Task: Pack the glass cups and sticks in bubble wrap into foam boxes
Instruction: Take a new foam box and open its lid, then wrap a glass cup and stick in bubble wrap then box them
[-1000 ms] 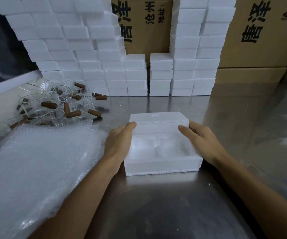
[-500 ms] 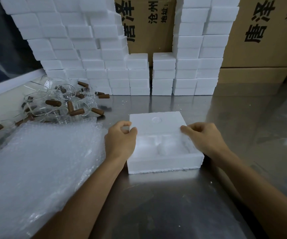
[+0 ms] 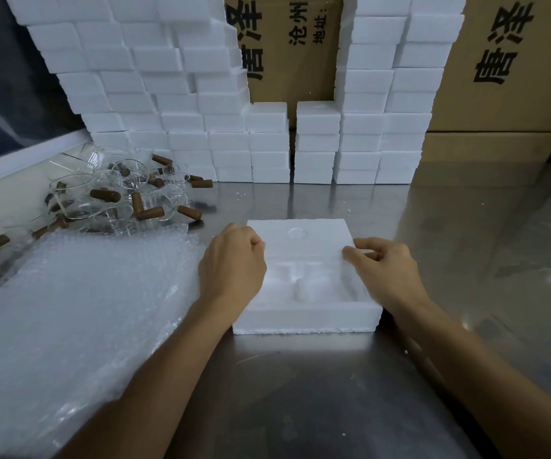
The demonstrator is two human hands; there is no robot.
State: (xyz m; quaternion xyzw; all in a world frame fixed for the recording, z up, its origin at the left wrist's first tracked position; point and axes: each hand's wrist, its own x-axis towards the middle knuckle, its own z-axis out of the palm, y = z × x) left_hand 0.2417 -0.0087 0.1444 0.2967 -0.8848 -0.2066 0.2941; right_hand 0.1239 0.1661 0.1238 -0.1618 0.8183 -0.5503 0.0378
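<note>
steel table (image 3: 317,402), cardboard cartons (image 3: 505,61) behind

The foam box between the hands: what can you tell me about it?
The foam box is white, squarish and low, apparently styrofoam with crumbly edges. It sits flat on the steel table. Its lid, marked with a round dimple, covers only the far half, leaving moulded hollows exposed. The left hand and right hand pinch the lid's side edges with curled fingers.
</note>
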